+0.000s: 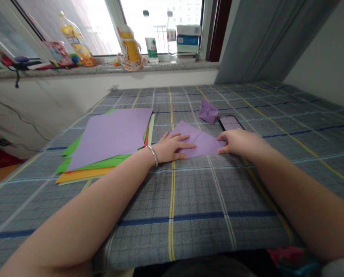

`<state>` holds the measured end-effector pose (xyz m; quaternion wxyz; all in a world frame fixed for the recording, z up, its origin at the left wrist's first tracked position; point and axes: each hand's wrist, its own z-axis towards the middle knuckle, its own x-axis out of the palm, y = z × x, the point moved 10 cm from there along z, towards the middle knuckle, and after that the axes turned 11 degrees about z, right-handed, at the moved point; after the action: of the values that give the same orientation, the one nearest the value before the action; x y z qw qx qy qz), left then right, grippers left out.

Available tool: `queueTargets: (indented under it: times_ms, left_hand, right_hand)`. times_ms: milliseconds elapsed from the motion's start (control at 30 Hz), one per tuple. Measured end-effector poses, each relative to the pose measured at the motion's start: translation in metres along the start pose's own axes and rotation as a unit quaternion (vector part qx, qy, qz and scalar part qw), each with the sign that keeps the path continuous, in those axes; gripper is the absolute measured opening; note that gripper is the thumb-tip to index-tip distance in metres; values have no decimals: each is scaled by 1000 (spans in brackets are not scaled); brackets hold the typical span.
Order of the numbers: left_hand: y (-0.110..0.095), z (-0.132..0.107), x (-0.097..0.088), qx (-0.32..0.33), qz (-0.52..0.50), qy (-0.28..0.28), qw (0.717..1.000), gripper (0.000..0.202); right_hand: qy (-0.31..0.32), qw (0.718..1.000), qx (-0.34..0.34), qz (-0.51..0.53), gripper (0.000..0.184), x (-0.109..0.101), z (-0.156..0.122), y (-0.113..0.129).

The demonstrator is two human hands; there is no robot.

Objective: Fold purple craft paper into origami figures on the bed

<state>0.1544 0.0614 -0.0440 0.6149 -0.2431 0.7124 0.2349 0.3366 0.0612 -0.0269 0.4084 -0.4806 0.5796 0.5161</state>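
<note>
A folded sheet of purple paper [199,137] lies on the plaid cloth in front of me, with crease lines across it. My left hand [172,147] rests on its left part, palm down with fingers spread; a silver bangle circles that wrist. At the paper's right corner, my right hand [232,142] pinches the edge between thumb and fingers. Just beyond stands a small folded purple paper shape [208,110]. A phone [230,122] with its screen lit lies behind my right hand, which partly covers it.
To the left lies a stack of coloured paper [114,132], purple on top, with green and orange edges showing. Plaid cloth [195,192] covers the surface. Along the windowsill [102,70] stand a yellow-labelled bottle [77,40], clear bottles [172,38] and boxes [188,38].
</note>
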Motion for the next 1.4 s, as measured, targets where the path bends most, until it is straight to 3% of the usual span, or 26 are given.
queueTargets:
  times_ms: [433, 667, 767, 867, 933, 1033, 1233, 1400]
  left_hand:
    - [3, -2, 0, 21, -23, 12, 999, 51]
    - [4, -3, 2, 17, -24, 16, 999, 50]
    - [4, -2, 1, 21, -28, 17, 999, 50]
    - [4, -3, 1, 24, -31, 15, 999, 52]
    - [3, -3, 1, 20, -29, 7, 999, 54]
    - [1, -4, -2, 12, -19, -38, 999, 52]
    - [-29, -13, -29, 78, 78, -223, 969, 34]
    - [-49, -16, -37, 116, 140, -261, 948, 19]
  right_hand:
    - [-8, 999, -6, -35, 47, -2, 0, -6]
    - [17, 999, 6, -39, 43, -1, 1, -16]
    - [-2, 998, -40, -50, 52, -6, -7, -3]
    - [-36, 986, -151, -66, 66, -9, -23, 32]
    - [-38, 970, -228, -75, 63, -5, -35, 57]
    - [-47, 949, -304, -64, 49, 3, -45, 82]
    - [-78, 919, -386, -37, 21, 6, -45, 98]
    - [-114, 913, -392, -13, 8, 3, -43, 103]
